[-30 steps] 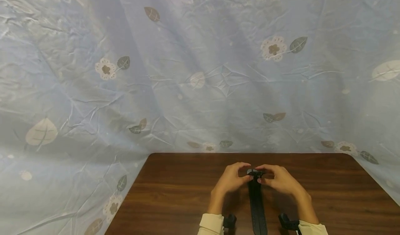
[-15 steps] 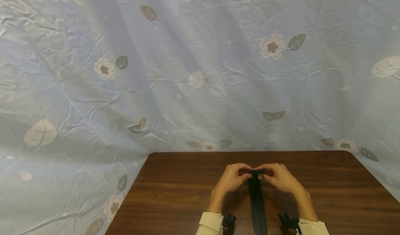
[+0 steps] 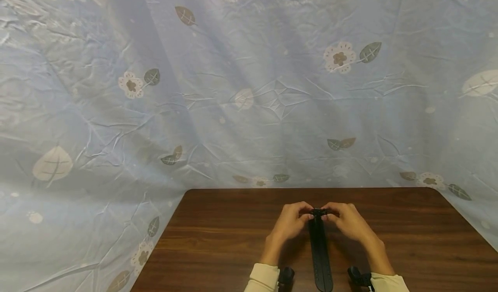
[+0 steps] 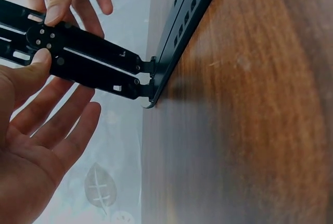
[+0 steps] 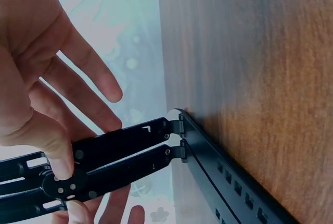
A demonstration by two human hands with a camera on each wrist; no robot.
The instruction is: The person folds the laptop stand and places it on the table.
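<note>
A black folding laptop stand [image 3: 320,257] has its long slotted bars lying along the table, with hinged arms [image 4: 99,62] raised from their far end. My left hand [image 3: 285,223] pinches the raised arms near their round riveted joint [image 4: 42,37], thumb on the near face. From the other side my right hand [image 3: 348,223] pinches the same joint, its thumb [image 5: 60,161] pressed beside the rivets. In the right wrist view, the right hand's other fingers [image 5: 86,99] extend behind the arms. Two small hinges [image 5: 178,138] link the arms to the notched bars.
The brown wooden table [image 3: 218,240] extends to both sides of the hands. Behind it hangs a pale blue sheet [image 3: 249,132] printed with leaves and flowers. Black wrist cameras [image 3: 286,275] sit at both cream sleeves [image 3: 264,277].
Both hands' fingertips have drawn closer together at the stand's top and moved up slightly. A pale round part seen there earlier no longer shows. The long bars stay on the table.
</note>
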